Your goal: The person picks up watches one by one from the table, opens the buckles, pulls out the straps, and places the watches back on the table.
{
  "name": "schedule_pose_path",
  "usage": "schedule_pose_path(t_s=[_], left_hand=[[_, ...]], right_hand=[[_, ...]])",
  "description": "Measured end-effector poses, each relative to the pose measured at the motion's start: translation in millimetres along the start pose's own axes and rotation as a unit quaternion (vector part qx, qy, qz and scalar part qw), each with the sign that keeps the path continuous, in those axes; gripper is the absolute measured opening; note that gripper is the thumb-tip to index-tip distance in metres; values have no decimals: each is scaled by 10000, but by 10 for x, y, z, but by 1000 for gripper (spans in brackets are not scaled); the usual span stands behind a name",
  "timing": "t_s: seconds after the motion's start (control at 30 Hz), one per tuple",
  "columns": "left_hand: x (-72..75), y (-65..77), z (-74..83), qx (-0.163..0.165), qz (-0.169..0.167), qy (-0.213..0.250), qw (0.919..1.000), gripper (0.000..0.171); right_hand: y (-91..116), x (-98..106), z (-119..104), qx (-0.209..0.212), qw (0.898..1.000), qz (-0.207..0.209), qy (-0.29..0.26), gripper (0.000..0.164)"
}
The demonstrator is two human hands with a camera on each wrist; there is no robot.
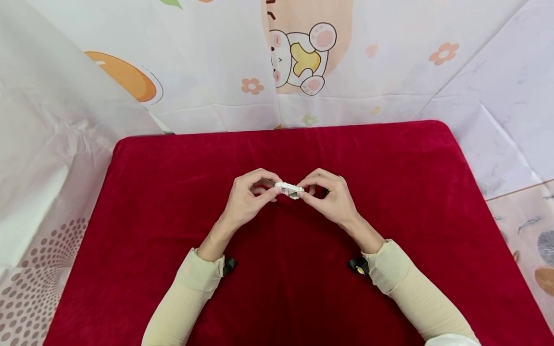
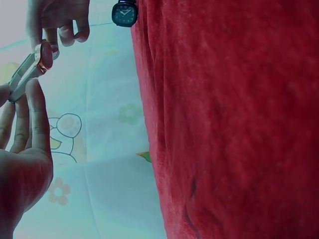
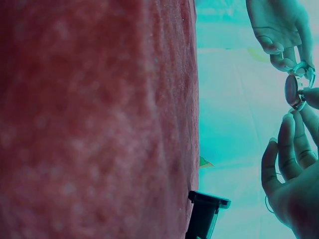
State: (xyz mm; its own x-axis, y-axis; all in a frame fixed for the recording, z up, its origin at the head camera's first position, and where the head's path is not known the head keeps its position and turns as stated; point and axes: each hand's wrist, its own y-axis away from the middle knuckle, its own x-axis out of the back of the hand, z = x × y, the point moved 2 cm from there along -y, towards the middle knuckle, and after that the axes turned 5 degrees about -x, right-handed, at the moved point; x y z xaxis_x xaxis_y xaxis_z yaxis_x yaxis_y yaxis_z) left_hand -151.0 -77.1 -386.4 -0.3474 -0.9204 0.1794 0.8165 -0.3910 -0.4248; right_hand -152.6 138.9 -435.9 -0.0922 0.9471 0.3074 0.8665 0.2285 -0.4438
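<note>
A small wristwatch with a white strap point(image 1: 289, 188) is held up over the red cloth, between both hands. With thumb and fingers, my left hand point(image 1: 248, 194) pinches its left end. My right hand point(image 1: 331, 194) pinches the right end, by the case. The left wrist view shows the pale strap bent in a loop and the round, rose-gold-edged case point(image 2: 46, 55). Seen from the right wrist, the round case point(image 3: 292, 91) is nearly edge-on and its dial cannot be read. The right hand wears a thin ring.
Red velvet cloth point(image 1: 173, 202) covers the table. Behind it hangs a white printed curtain point(image 1: 207, 57), with more sheeting at both sides. Black devices sit at both cuffs, one by the right cuff point(image 1: 358, 265). A black square watch point(image 2: 124, 14) shows in the left wrist view.
</note>
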Motion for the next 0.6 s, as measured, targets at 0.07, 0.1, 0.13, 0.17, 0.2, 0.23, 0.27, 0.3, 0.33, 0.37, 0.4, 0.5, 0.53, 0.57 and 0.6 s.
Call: schedule_pose_path(t_s=[0.07, 0.1, 0.13, 0.17, 0.2, 0.23, 0.27, 0.3, 0.33, 0.37, 0.4, 0.5, 0.53, 0.57, 0.6], left_hand=[[2, 4, -26, -14, -5, 13, 10000, 14], [4, 8, -57, -12, -9, 11, 10000, 15], [7, 12, -92, 0, -8, 14, 10000, 15], [11, 17, -132, 8, -8, 30, 10000, 16], [14, 22, -172, 25, -9, 48, 10000, 17], [18, 28, -213, 42, -7, 65, 10000, 17], [22, 34, -257, 53, -3, 90, 9999, 17], [25, 39, -281, 56, -2, 118, 9999, 17], [28, 44, -298, 49, -3, 154, 9999, 17], [31, 48, -311, 27, -1, 194, 9998, 17], [33, 53, -318, 8, 1, 213, 9998, 16], [36, 65, -327, -66, 4, 257, 9996, 14], [34, 67, -326, -75, 0, 254, 9996, 14], [32, 69, -324, -79, -4, 240, 9997, 14], [29, 71, -321, -76, -7, 220, 9997, 13]], right_hand=[[-11, 2, -62, 23, 10000, 18, -10, 17], [-17, 5, -106, 34, 10000, 18, -28, 17], [-25, 8, -151, 38, 10000, 17, -43, 16], [-32, 10, -196, 39, 10000, 7, -64, 16], [-39, 14, -239, 27, 10000, -13, -79, 15], [-46, 17, -279, 1, 9999, -43, -102, 15], [-51, 20, -312, -25, 9999, -72, -109, 15], [-55, 20, -325, -61, 9998, -117, -121, 15], [-58, 19, -335, -102, 9997, -163, -140, 15], [-59, 18, -340, -135, 9996, -207, -160, 15], [-58, 17, -343, -157, 9994, -242, -167, 15], [-54, 13, -336, -212, 9991, -309, -204, 15], [-51, 12, -336, -205, 9991, -304, -210, 16], [-50, 11, -333, -199, 9991, -292, -214, 16], [-49, 8, -333, -183, 9992, -278, -225, 16]])
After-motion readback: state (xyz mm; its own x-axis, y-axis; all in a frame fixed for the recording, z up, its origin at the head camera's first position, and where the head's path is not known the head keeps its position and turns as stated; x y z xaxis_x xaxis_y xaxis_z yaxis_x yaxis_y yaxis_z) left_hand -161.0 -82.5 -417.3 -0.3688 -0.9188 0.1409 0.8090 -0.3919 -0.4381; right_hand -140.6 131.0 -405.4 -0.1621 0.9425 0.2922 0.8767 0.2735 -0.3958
